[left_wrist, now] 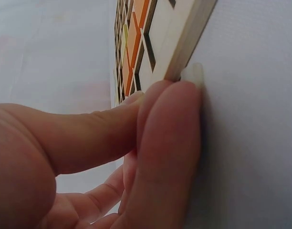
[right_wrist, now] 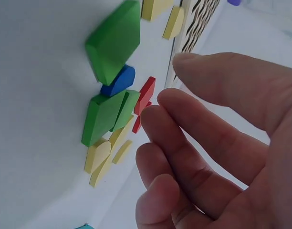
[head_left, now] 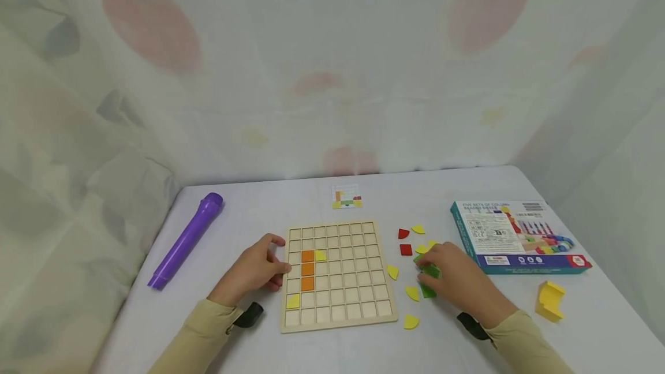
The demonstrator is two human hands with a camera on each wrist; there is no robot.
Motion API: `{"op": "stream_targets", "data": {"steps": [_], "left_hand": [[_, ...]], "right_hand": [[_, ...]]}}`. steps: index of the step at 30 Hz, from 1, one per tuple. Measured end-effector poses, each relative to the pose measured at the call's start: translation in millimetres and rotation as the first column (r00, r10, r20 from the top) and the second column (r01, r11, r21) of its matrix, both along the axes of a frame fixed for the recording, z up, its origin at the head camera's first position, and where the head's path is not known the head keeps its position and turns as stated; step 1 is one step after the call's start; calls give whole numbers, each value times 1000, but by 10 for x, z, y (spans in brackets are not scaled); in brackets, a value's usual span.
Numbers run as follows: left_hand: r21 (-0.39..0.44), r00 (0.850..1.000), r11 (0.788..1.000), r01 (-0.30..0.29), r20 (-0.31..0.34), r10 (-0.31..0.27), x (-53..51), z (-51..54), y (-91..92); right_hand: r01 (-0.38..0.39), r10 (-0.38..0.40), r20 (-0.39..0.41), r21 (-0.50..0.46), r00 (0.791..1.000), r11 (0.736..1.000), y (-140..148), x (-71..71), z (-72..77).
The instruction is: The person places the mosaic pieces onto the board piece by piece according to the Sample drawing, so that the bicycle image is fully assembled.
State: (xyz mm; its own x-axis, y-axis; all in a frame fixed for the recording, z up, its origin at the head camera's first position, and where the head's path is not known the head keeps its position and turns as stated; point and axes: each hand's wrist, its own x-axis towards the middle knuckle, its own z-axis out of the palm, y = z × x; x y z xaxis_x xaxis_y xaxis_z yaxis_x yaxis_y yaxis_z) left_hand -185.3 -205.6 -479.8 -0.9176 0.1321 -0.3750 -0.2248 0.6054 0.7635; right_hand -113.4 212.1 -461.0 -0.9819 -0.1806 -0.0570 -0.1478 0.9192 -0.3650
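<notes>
My left hand (head_left: pixel 257 264) is at the left edge of a wooden grid board (head_left: pixel 343 315). In the left wrist view, its thumb and curled fingers (left_wrist: pixel 165 138) meet at the board's rim. Orange squares (head_left: pixel 307 269) stand in one column of cells, with yellow quarter-round tiles (head_left: pixel 320 255) in two other cells. My right hand (head_left: pixel 454 273) hovers over green tiles (right_wrist: pixel 115 43), thumb and fingers apart with nothing between them. A blue tile (right_wrist: pixel 119 81) lies among the green ones; in the head view the hand hides it. Red tiles (head_left: pixel 406 250) and yellow tiles (head_left: pixel 412 293) lie nearby.
A small pattern card (head_left: pixel 346 196) lies behind the board. Far left is a purple tube (head_left: pixel 187 241). On the right are a flat printed box (head_left: pixel 519 238) and a yellow notched block (head_left: pixel 549 301). A patterned cloth (head_left: pixel 332 74) hangs behind the table.
</notes>
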Motion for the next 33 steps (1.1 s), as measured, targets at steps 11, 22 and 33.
{"op": "stream_targets", "data": {"steps": [11,22,33], "left_hand": [[-15,1000,1000,-2,10,2,-15,29,31],[-21,1000,1000,0,7,0,-10,38,23],[-5,1000,1000,-9,19,9,-4,45,20]], "right_hand": [[41,-41,-15,15,999,999,209,278,14],[90,-89,-39,27,995,996,371,204,-41],[99,-98,-31,34,995,995,339,69,-53]]}}
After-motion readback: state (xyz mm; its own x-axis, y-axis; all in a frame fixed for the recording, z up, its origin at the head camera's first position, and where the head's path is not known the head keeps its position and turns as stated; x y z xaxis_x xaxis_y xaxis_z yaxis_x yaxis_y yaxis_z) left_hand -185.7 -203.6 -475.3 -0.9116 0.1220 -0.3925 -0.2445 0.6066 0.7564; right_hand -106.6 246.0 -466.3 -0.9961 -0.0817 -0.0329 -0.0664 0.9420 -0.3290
